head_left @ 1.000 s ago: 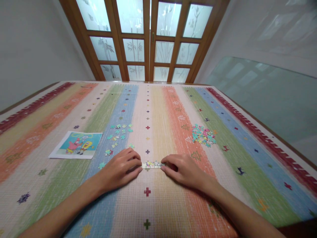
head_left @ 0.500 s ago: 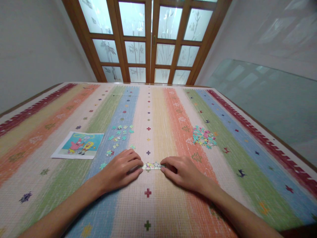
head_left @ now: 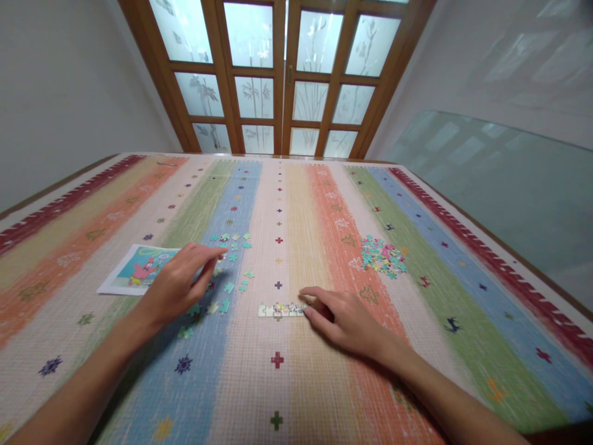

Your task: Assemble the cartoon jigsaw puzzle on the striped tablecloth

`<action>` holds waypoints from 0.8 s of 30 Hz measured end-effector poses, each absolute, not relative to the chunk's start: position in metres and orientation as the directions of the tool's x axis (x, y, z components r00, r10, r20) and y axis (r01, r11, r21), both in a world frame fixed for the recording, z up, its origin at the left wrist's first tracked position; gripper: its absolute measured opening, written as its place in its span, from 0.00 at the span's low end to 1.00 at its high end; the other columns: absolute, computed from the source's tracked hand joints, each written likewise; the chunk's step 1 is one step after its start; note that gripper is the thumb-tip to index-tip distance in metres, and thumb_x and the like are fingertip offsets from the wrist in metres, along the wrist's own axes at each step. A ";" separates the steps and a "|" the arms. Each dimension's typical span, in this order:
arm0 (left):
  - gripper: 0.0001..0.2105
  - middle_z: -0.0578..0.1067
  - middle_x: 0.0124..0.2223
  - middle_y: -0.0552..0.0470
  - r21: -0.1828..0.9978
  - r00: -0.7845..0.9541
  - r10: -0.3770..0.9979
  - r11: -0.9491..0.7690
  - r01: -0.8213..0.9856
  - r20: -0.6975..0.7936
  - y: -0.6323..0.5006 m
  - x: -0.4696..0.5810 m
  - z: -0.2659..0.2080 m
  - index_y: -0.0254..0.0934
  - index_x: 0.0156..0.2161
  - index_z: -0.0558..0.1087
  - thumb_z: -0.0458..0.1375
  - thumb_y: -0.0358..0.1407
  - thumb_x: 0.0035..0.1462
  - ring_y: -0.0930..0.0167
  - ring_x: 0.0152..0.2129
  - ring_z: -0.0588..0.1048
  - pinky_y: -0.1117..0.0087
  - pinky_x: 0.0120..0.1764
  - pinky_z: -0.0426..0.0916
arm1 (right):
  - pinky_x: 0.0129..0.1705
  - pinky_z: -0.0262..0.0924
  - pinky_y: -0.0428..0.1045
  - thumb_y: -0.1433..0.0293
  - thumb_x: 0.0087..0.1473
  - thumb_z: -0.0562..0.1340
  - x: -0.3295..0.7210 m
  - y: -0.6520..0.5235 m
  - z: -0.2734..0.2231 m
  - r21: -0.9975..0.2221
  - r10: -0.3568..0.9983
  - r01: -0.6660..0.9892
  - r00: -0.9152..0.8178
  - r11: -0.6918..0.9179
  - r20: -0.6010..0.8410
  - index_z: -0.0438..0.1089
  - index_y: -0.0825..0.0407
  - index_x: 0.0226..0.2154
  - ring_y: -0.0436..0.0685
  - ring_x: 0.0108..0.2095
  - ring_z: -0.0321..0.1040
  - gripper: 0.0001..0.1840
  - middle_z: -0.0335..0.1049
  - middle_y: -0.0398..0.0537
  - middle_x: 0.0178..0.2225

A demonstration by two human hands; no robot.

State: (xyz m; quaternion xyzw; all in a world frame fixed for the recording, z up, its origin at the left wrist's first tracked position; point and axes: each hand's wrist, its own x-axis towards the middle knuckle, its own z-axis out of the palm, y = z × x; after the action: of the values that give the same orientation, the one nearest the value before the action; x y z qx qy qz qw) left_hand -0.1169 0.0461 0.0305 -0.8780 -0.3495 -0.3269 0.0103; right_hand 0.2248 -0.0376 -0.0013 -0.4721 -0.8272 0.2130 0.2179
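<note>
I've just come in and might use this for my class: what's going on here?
A person is handling jigsaw pieces on a striped tablecloth. Their right hand is at the right end of a short joined strip. The left hand is over scattered loose pieces; whether it grips one can't be told. It partly covers a printed cartoon picture. A separate pile of pieces lies farther off to the right.
</note>
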 end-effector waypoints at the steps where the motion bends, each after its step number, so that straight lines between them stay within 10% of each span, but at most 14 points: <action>1: 0.11 0.80 0.42 0.50 0.189 0.534 0.622 -0.734 0.653 0.573 0.050 -0.124 0.030 0.41 0.51 0.73 0.50 0.31 0.71 0.66 0.37 0.78 0.64 0.42 0.70 | 0.37 0.63 0.51 0.65 0.67 0.54 0.225 -0.037 -0.001 -0.558 0.876 0.690 -0.454 0.461 0.163 0.72 0.52 0.51 0.56 0.35 0.76 0.17 0.82 0.53 0.40; 7: 0.09 0.81 0.39 0.48 0.010 0.492 0.734 -0.561 0.828 0.468 0.061 -0.151 0.034 0.37 0.46 0.75 0.51 0.34 0.70 0.62 0.35 0.76 0.52 0.51 0.62 | 0.36 0.65 0.53 0.66 0.66 0.53 0.227 -0.037 -0.002 -0.555 0.901 0.716 -0.392 0.425 0.184 0.73 0.52 0.52 0.59 0.33 0.77 0.18 0.82 0.55 0.38; 16: 0.09 0.79 0.30 0.52 0.100 0.452 0.803 -0.524 0.846 0.388 0.067 -0.163 0.034 0.40 0.37 0.77 0.54 0.38 0.62 0.66 0.28 0.73 0.58 0.45 0.60 | 0.34 0.64 0.53 0.66 0.66 0.53 0.230 -0.035 -0.001 -0.557 0.907 0.718 -0.363 0.417 0.212 0.74 0.53 0.49 0.58 0.30 0.76 0.18 0.81 0.54 0.34; 24: 0.12 0.75 0.24 0.56 0.358 0.679 0.733 -0.644 0.676 0.035 0.045 -0.145 0.051 0.43 0.33 0.79 0.62 0.48 0.59 0.69 0.25 0.71 0.67 0.35 0.61 | 0.34 0.64 0.52 0.67 0.65 0.53 0.229 -0.035 -0.001 -0.551 0.904 0.718 -0.361 0.427 0.230 0.74 0.52 0.48 0.58 0.30 0.76 0.16 0.81 0.53 0.33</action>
State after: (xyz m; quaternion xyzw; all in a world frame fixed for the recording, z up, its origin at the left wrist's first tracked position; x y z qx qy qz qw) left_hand -0.1448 0.0451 0.0509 -0.9022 -0.3905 -0.0886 -0.1603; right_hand 0.2290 -0.0346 -0.0009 -0.5038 -0.8046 0.1814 0.2566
